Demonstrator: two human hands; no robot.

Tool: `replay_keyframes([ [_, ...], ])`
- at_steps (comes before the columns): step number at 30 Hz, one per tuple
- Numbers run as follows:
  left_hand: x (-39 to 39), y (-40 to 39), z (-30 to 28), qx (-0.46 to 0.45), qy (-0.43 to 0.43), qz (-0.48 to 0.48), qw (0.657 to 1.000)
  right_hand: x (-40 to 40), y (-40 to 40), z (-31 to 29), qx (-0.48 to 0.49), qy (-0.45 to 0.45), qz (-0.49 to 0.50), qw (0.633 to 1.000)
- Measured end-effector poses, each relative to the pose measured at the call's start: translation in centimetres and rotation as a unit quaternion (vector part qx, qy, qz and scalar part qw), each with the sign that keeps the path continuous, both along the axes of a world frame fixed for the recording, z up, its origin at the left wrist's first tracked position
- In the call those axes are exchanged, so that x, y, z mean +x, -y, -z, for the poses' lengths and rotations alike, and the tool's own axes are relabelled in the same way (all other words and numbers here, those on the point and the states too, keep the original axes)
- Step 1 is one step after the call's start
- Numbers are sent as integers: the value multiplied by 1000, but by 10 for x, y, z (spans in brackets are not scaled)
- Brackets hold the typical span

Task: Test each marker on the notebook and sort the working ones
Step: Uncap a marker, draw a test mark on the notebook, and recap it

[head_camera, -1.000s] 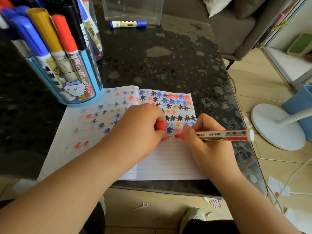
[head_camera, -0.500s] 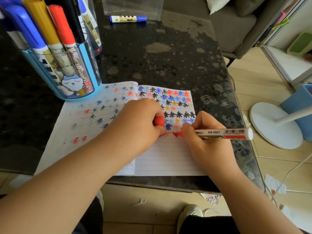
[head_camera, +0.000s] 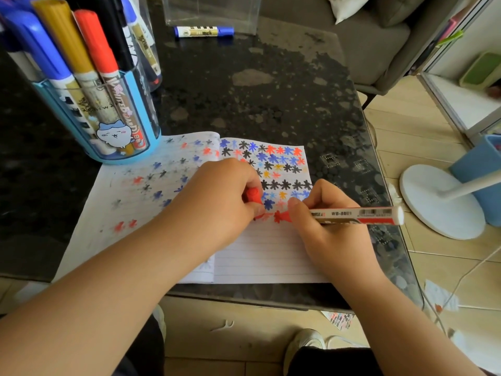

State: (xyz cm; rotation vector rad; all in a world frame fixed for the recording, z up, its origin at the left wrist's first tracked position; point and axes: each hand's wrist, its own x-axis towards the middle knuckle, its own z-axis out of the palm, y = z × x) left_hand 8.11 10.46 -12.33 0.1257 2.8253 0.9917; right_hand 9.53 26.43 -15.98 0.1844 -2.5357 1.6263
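Observation:
An open lined notebook [head_camera: 265, 256] lies at the table's near edge, its pages covered in red, blue, black and yellow star marks. My right hand [head_camera: 325, 229] grips a red whiteboard marker [head_camera: 357, 215] with its tip on the page at a fresh red star. My left hand [head_camera: 217, 199] rests on the notebook and holds the marker's red cap [head_camera: 253, 196] in curled fingers. A blue cartoon holder [head_camera: 113, 126] at the back left is packed with several markers. One blue marker [head_camera: 203, 31] lies at the far edge beside a clear box [head_camera: 211, 9].
The dark stone table [head_camera: 257, 90] ends close to my right hand. A white fan base [head_camera: 439, 202] and a blue bin [head_camera: 482, 175] stand on the wooden floor to the right. A grey sofa [head_camera: 366, 36] sits behind the table.
The red star under the marker tip has grown fuller. Both hands stay almost in the same place on the page.

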Motion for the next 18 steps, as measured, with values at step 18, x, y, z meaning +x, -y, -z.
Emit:
replay_keyframes([
  [18, -5, 6, -24, 512, 151, -163, 830, 5, -18, -50, -249, 43, 1, 967],
])
